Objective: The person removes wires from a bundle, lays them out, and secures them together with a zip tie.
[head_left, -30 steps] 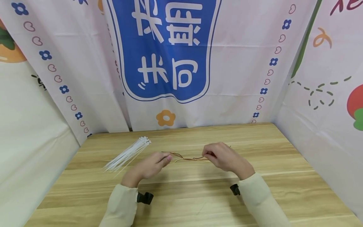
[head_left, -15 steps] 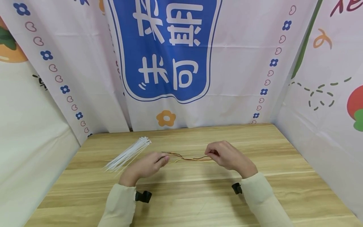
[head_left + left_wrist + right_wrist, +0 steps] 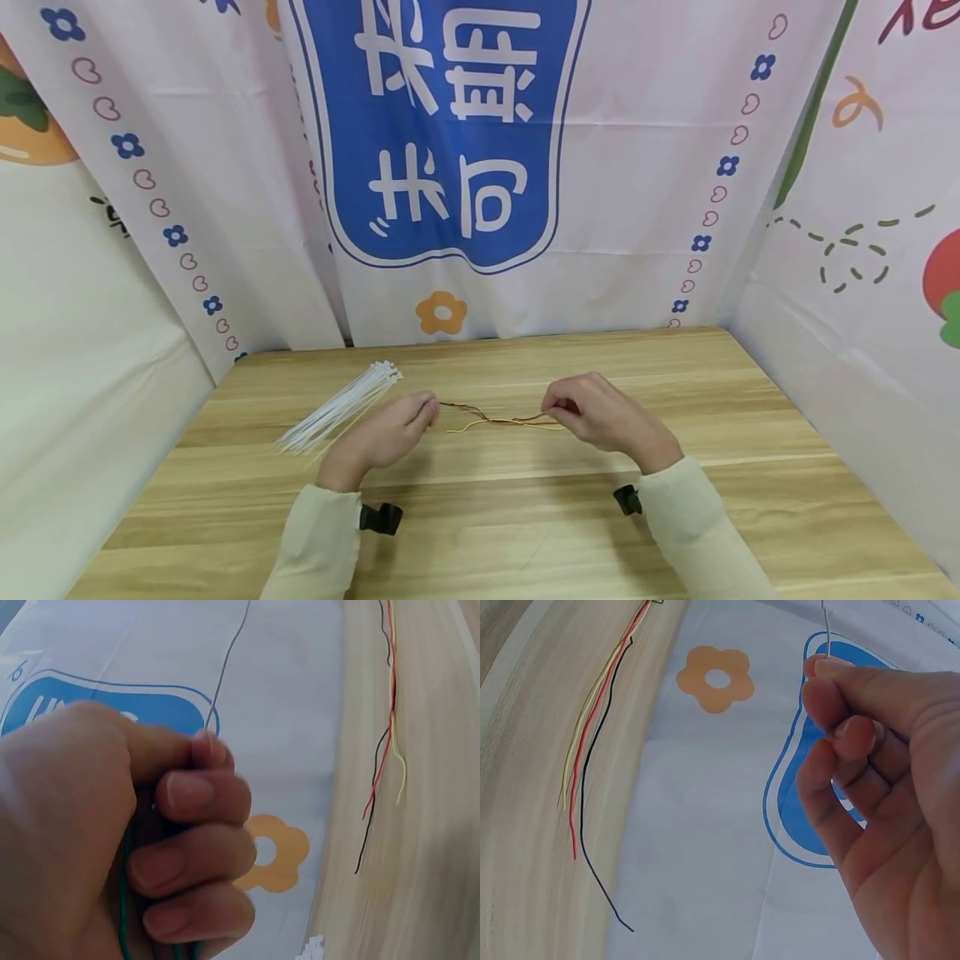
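My left hand pinches a thin grey wire between thumb and index finger, and its other fingers curl over strands of green wire. My right hand pinches a thin whitish wire at its fingertips. Whether both hands hold one and the same wire cannot be told. Between the hands, a loose bundle of yellow, red and black wires lies on the table, its strands running together at the middle and spreading at the ends. Both wrist views show these spread ends apart from the fingers.
A pile of white cable ties lies left of the left hand. The wooden table ends at a printed curtain behind, with hanging cloths on both sides. Black wrist cameras sit below the sleeves.
My left hand has lifted slightly and its thumb has drawn back, so the yellow wire's left end now shows. My right hand moved a little to the right, then stayed in place.
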A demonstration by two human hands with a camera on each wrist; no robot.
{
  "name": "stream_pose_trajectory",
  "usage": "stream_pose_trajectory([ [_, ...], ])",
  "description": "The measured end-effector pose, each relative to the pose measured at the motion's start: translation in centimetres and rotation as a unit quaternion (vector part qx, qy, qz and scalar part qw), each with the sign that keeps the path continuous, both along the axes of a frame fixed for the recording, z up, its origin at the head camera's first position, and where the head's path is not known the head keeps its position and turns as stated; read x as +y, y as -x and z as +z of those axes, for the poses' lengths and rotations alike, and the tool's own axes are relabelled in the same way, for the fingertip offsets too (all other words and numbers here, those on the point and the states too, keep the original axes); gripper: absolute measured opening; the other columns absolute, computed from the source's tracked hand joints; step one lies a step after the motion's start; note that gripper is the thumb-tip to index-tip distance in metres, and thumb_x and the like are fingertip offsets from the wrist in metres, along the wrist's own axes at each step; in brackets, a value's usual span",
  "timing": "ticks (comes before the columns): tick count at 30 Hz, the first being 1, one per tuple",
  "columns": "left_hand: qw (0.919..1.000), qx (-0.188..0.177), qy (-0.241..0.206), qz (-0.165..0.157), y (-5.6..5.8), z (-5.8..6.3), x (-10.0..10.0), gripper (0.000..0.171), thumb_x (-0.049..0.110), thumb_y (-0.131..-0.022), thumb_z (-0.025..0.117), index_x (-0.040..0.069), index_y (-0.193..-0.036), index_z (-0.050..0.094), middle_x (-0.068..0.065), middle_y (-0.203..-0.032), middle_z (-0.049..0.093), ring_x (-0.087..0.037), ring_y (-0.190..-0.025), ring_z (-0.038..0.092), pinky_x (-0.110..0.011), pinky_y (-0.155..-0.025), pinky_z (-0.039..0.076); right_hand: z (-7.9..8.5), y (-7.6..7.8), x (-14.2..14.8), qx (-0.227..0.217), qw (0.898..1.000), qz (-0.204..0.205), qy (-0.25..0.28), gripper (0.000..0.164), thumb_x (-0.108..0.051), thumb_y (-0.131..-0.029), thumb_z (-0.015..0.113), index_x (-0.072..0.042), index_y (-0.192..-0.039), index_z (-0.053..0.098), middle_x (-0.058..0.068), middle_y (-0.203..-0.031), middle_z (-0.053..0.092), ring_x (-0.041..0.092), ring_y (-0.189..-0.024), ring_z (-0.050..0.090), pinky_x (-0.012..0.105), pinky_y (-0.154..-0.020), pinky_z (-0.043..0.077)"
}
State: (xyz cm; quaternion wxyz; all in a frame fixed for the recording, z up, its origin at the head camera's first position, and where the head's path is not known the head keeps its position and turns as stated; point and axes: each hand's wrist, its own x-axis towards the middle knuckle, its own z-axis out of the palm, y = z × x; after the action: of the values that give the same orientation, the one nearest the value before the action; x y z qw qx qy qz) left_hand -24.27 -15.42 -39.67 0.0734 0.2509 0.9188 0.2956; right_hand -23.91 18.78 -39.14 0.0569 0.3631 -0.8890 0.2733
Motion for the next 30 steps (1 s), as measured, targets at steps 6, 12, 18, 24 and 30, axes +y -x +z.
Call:
stream_pose_trajectory([
  [6,0.9979,0.010,0.011,0.063,0.0,0.0,0.7,0.037,0.018,-0.116,0.029,0.008,-0.094,0.057,-0.003,-0.078,0.049,-0.016,-0.069,0.044,-0.033,-0.073,0.044,0.3,-0.2,-0.3,0.006,1.000,0.014,0.000,0.015,-0.006,-0.102,0.069,-0.017,-0.093,0.075,-0.007,-0.078,0.067,-0.002,-0.064,0.048,0.020,-0.060,0.047],
  [12,0.9931,0.019,0.012,0.115,0.0,-0.6,1.6,0.042,0.019,-0.116,0.025,0.010,-0.082,0.048,-0.003,-0.071,0.043,-0.016,-0.062,0.037,-0.030,-0.058,0.037,0.5,-0.6,-0.8,0.009,1.000,0.030,0.001,0.015,-0.004,-0.100,0.070,-0.016,-0.091,0.075,-0.007,-0.076,0.067,-0.003,-0.064,0.048,0.019,-0.059,0.047],
  [18,0.9875,0.043,0.009,0.151,-0.1,-0.8,1.9,0.041,0.017,-0.115,0.024,0.010,-0.082,0.048,-0.004,-0.070,0.045,-0.016,-0.059,0.039,-0.030,-0.055,0.038,0.8,-1.1,-1.5,0.011,0.999,0.045,-0.006,0.015,-0.003,-0.099,0.071,-0.015,-0.092,0.075,-0.008,-0.079,0.068,-0.004,-0.065,0.049,0.018,-0.060,0.048],
  [24,0.9802,0.047,0.008,0.192,-0.3,-0.7,2.3,0.043,0.013,-0.112,0.022,0.011,-0.075,0.045,-0.002,-0.066,0.043,-0.014,-0.055,0.036,-0.027,-0.052,0.035,1.1,-2.1,-2.8,0.043,0.996,0.079,-0.008,0.015,-0.001,-0.097,0.072,-0.014,-0.090,0.075,-0.005,-0.084,0.072,-0.005,-0.069,0.054,0.016,-0.066,0.052],
  [30,0.9721,0.052,-0.001,0.228,-0.4,-0.8,2.8,0.041,0.011,-0.109,0.023,0.012,-0.074,0.044,0.000,-0.062,0.040,-0.013,-0.052,0.035,-0.027,-0.049,0.034,0.7,-2.9,-4.5,0.096,0.988,0.123,0.007,0.032,0.015,-0.087,0.065,-0.014,-0.075,0.061,-0.007,-0.070,0.054,-0.003,-0.067,0.043,0.013,-0.063,0.039],
])
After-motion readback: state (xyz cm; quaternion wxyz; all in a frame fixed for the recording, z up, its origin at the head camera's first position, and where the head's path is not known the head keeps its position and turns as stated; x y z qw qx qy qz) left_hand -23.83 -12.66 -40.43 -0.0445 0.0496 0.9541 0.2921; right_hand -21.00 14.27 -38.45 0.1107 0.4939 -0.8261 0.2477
